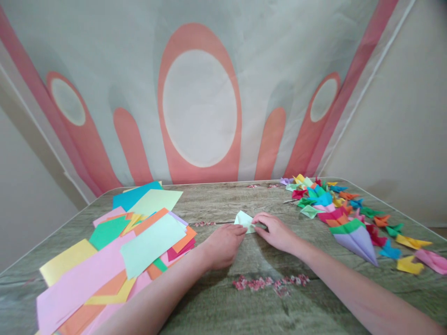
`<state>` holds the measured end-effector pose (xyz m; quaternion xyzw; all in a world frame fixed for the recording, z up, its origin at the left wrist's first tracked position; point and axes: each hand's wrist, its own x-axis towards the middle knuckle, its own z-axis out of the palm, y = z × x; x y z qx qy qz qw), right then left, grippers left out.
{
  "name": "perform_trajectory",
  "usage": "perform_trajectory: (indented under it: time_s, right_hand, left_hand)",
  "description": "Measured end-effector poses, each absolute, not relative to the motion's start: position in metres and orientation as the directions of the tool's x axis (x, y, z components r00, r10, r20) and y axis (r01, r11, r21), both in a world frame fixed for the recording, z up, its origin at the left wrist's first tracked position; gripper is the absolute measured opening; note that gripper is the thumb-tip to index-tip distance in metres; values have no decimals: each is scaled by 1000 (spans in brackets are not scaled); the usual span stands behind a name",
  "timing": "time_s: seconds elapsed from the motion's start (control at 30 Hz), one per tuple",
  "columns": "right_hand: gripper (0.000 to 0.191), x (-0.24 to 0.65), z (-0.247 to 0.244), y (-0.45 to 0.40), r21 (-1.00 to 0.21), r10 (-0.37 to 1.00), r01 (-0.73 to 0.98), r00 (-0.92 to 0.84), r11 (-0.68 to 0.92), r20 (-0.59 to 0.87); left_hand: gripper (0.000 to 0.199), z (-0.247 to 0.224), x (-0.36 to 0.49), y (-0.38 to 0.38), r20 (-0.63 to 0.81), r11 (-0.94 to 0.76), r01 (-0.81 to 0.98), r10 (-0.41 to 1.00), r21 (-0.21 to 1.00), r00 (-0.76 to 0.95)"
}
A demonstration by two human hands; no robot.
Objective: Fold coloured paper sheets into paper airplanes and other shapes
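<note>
A small pale green folded paper [244,219] lies on the wood-patterned table at the centre, a pointed corner facing away from me. My left hand [225,244] rests over its left lower edge, fingers together and pressing on it. At the paper's right edge, my right hand [274,230] pinches it between thumb and index finger. The fingertips of both hands are close together, and they cover part of the lower folds.
Loose coloured sheets [94,270] are heaped on the left of the table [209,200]. Many folded paper figures [321,200] spread over the right side, with a purple and green folded piece [356,239] nearest. A printed cloth [199,107] hangs behind.
</note>
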<state>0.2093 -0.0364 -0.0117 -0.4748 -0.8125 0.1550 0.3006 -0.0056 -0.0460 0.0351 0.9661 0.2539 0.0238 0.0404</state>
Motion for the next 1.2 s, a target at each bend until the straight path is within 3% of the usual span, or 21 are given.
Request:
perform_trajectory:
  time_s: [0.27, 0.63, 0.8, 1.07, 1.2]
  right_hand:
    - [32, 207, 0, -48, -345, 789, 710, -567, 614, 237]
    - [38, 210, 17, -59, -355, 807, 735, -579, 578, 115]
    - [45, 211, 18, -60, -253, 780, 743, -621, 619, 83]
    - [27, 204, 22, -55, -164, 844, 828, -523, 536, 118]
    - [21, 201, 17, -55, -203, 859, 836, -483, 509, 167]
  left_hand:
    - [43, 33, -5, -45, 42, -865, 489, 496, 109, 867]
    - [37, 35, -2, -46, 41, -850, 511, 519, 127, 854]
    - [35, 36, -3, -46, 48, -854, 504, 513, 130, 857]
    - [29, 36, -7, -42, 108, -868, 456, 481, 197, 870]
    - [29, 36, -8, -41, 117, -864, 459, 487, 206, 866]
